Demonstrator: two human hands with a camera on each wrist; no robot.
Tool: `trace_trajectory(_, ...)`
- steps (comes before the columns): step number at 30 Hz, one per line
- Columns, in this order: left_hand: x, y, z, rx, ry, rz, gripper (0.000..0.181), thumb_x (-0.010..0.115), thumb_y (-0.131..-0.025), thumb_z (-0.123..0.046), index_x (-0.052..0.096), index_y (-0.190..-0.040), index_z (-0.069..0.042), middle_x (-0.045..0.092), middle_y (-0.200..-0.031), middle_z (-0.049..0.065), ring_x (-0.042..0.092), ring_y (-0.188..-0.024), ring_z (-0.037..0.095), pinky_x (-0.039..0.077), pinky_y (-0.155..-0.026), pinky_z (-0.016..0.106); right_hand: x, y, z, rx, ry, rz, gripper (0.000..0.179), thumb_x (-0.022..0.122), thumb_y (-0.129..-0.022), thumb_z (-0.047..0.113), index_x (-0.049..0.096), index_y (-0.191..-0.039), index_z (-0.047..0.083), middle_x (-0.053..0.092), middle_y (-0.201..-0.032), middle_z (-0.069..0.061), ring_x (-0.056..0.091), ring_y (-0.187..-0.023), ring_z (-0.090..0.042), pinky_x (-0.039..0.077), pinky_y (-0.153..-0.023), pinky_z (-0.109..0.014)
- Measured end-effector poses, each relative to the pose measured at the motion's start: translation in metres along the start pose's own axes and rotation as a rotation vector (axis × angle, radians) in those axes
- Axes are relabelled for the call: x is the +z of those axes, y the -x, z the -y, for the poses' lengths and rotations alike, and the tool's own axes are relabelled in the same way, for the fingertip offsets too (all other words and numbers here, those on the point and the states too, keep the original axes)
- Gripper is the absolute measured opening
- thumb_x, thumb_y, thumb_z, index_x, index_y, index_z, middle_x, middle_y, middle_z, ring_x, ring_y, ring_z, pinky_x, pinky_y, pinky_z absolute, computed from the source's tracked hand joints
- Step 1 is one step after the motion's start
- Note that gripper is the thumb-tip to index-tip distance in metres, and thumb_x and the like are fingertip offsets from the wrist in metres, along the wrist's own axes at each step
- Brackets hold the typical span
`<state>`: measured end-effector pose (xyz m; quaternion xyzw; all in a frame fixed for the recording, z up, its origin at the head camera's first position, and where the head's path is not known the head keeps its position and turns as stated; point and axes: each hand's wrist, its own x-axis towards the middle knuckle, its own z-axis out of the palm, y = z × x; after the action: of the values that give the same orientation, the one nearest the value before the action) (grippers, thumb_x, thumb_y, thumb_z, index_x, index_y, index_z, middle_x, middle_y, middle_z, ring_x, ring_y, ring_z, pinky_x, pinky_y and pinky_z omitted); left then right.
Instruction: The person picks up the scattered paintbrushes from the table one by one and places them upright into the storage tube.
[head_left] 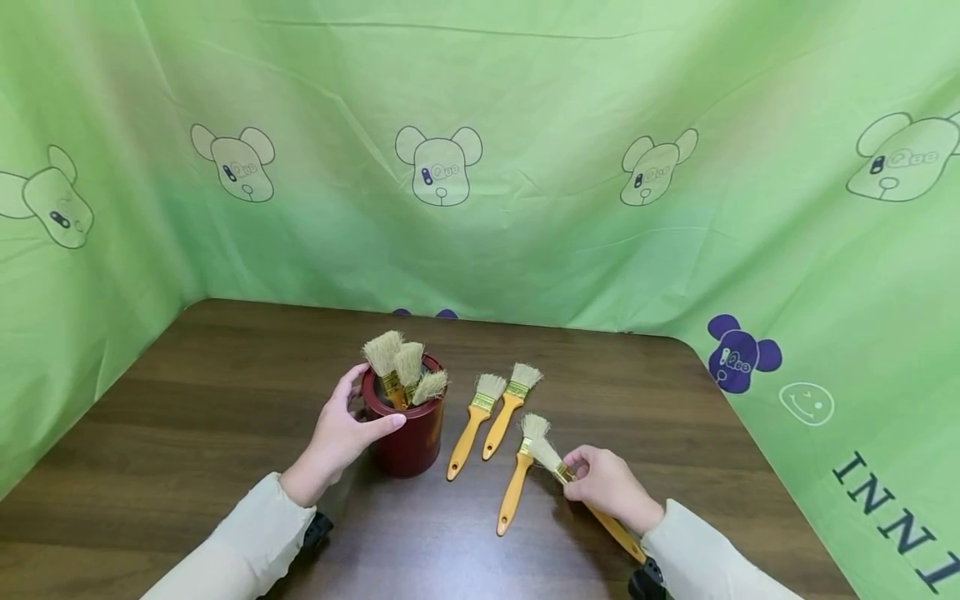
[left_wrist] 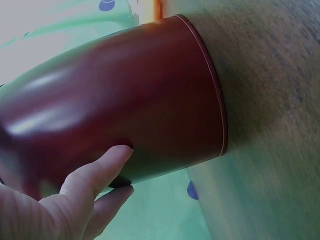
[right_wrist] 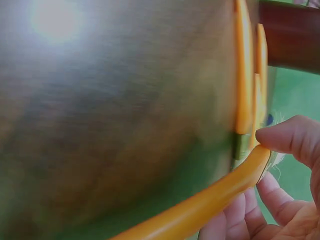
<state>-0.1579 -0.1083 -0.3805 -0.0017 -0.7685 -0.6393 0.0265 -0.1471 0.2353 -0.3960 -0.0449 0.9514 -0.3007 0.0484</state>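
Observation:
My left hand (head_left: 341, 429) grips a dark red pot (head_left: 405, 446) near its rim, thumb at the front and fingers at the left side. In the left wrist view the fingertips lie against the glossy wall of the pot (left_wrist: 130, 90). Bristles up, several paintbrushes (head_left: 384, 352) stand in the pot. My right hand (head_left: 607, 483) pinches another paintbrush (head_left: 617, 533) by its metal band, the yellow handle slanting back beneath the wrist. Its bristles overlap those of a paintbrush (head_left: 513, 492) on the table. In the right wrist view, thumb and fingers close around the brush's neck (right_wrist: 252, 162).
Two more paintbrushes (head_left: 468, 437) lie side by side to the right of the pot, bristles pointing away. The brown wooden table (head_left: 225, 400) ends at a green curtain (head_left: 525, 250) printed with bear heads, which stands behind and at both sides.

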Motion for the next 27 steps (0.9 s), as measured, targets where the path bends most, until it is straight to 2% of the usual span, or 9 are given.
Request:
trace_trajectory(11,-0.001,0.0,0.0,-0.016,0.013,0.002,0.086,0.078,-0.077,-0.01,0.029,-0.147,-0.004,0.044,-0.132,0.023,0.048,-0.118,0.038,0.041,-0.097,0.049,-0.012,-0.014,0.028,-0.065,-0.03,-0.017,0.031,0.071,-0.063,0.003,0.066,-0.094,0.002,0.055,-0.077,-0.002,0.049,-0.071,-0.016,0.042,-0.063,-0.031)
trace_trajectory(19,-0.006,-0.003,-0.002,-0.029,0.016,-0.001,0.086,0.079,-0.077,-0.01,0.028,-0.147,-0.006,0.043,-0.134,0.021,0.047,-0.12,0.038,0.041,-0.097,0.05,-0.023,-0.032,0.07,-0.201,-0.067,-0.024,0.031,0.067,-0.065,0.001,0.066,-0.096,0.001,0.059,-0.081,-0.004,0.054,-0.077,-0.018,0.045,-0.069,-0.032)
trace_trajectory(27,-0.004,-0.004,-0.001,-0.038,0.042,0.004,0.086,0.08,-0.076,-0.01,0.03,-0.147,-0.007,0.044,-0.136,0.021,0.047,-0.122,0.037,0.044,-0.095,0.049,-0.033,-0.045,0.095,-0.313,-0.162,0.062,0.033,0.066,-0.07,-0.001,0.064,-0.103,-0.002,0.058,-0.082,-0.004,0.053,-0.073,-0.017,0.045,-0.064,-0.029)
